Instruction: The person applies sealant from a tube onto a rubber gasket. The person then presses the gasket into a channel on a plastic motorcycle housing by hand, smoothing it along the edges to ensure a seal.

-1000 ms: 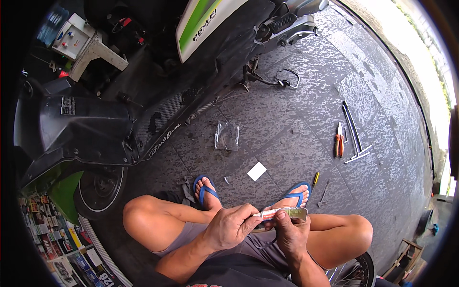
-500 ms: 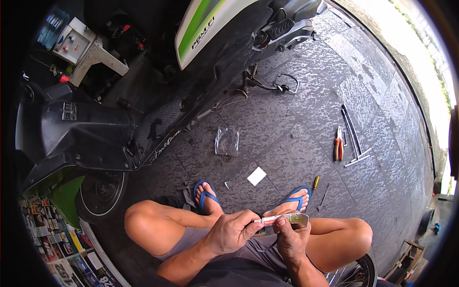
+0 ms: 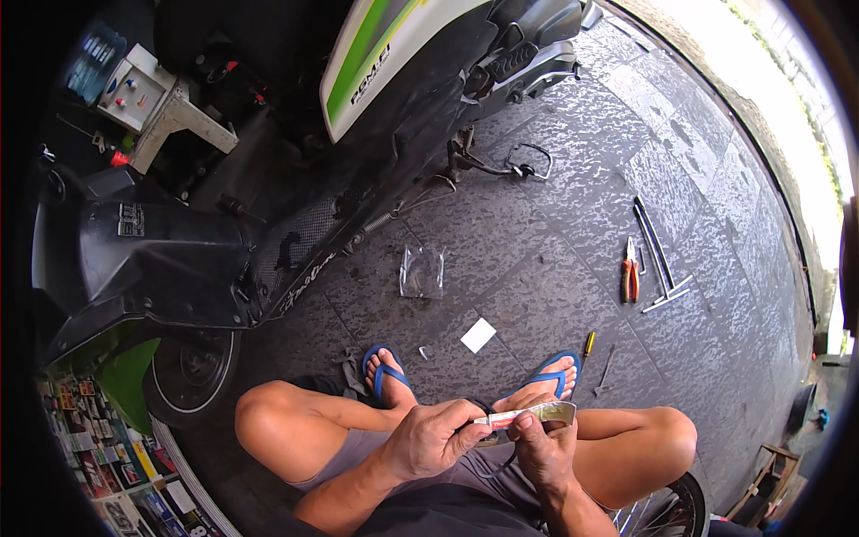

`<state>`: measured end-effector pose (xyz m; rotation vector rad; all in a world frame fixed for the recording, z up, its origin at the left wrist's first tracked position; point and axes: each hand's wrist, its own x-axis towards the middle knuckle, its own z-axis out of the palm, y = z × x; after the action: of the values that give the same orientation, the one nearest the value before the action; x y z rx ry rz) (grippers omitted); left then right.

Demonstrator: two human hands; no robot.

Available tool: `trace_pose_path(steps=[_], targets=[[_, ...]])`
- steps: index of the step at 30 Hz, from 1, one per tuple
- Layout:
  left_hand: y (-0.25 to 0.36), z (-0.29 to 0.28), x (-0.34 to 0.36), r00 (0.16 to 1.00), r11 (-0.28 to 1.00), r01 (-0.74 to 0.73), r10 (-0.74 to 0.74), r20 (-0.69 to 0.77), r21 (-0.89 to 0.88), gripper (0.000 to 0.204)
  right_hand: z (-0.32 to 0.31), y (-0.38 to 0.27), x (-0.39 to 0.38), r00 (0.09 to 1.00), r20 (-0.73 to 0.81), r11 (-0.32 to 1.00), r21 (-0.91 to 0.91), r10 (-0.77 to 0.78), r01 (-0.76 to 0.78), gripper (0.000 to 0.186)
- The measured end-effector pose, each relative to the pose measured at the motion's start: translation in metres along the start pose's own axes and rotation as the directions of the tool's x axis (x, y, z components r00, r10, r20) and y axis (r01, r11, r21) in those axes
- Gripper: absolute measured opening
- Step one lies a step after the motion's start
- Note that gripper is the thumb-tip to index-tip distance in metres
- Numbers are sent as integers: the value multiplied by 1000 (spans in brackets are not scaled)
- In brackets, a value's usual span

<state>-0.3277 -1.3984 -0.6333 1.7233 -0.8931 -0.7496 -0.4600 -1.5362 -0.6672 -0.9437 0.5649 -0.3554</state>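
Note:
Above my lap, both hands grip a small flattened squeeze tube [image 3: 503,419], white and red with a dull, curled-up tail end. My left hand [image 3: 436,438] pinches its left end between thumb and fingers, hiding the tip. On the other end, my right hand [image 3: 544,445] presses its thumb against the tube, fingers wrapped behind. A thin dark loop [image 3: 501,467] hangs between the hands. It looks like a cord or rubber ring, and I cannot make out which hand holds it. Beyond my feet lie a white card [image 3: 479,335] and a clear plastic bag [image 3: 421,273].
A scooter [image 3: 295,215] stands at the left and ahead. On the tiled floor to the right lie orange-handled pliers [image 3: 631,273], a T-handle wrench [image 3: 658,246] and a yellow-handled screwdriver [image 3: 590,344]. Far left is a small white bench [image 3: 183,121]; a spoked wheel [image 3: 667,510] sits behind my right leg.
Both hands keep their hold on the tube, which has barely shifted. The dark loop shows more clearly between them. The whole view has moved slightly.

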Motion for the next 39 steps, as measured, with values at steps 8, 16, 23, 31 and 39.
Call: trace_pose_path(steps=[8, 16, 23, 31, 39], targets=[[3, 0, 1, 999, 998, -35, 36, -28, 47, 20, 12, -4, -3, 983, -99, 961, 246, 158, -129, 23], [9, -2, 2, 988, 939, -118, 143, -54, 323, 22, 16, 4, -3, 961, -43, 830, 515, 274, -214, 25], [5, 1, -2, 997, 993, 81, -80, -14, 89, 27, 18, 8, -5, 977, -69, 855, 500, 202, -141, 25], [12, 13, 2, 984, 992, 106, -94, -154, 71, 34, 13, 10, -4, 969, -95, 852, 502, 229, -152, 23], [7, 5, 5, 968, 948, 250, -238, 80, -199, 35, 6, 13, -3, 935, 41, 668, 689, 352, -282, 21]])
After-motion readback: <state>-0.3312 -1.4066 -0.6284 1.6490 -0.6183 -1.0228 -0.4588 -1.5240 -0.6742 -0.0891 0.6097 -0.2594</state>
